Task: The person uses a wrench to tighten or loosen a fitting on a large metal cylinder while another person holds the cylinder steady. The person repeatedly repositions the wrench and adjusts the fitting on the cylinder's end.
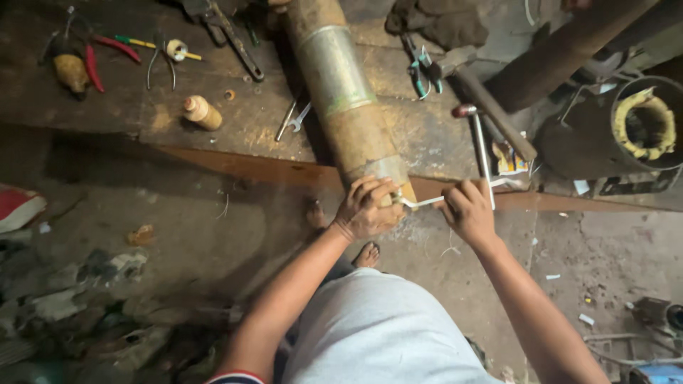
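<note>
Our left hand wraps its fingers closed round the near end of the long rusty cylinder lying across the wooden tabletop. Our right hand grips a white rod reaching to that end. A small yellow printed packet lies just beyond the right hand, beside a hammer. A tan bottle lies farther left.

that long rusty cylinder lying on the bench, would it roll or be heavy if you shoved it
The cylinder looks like thick rusted metal, so probably heavy and stiff. Being round and lying on its side on the wooden bench, it could roll sideways if pushed. Its end overhangs the edge, where the left hand grips it, which likely steadies it.
</note>
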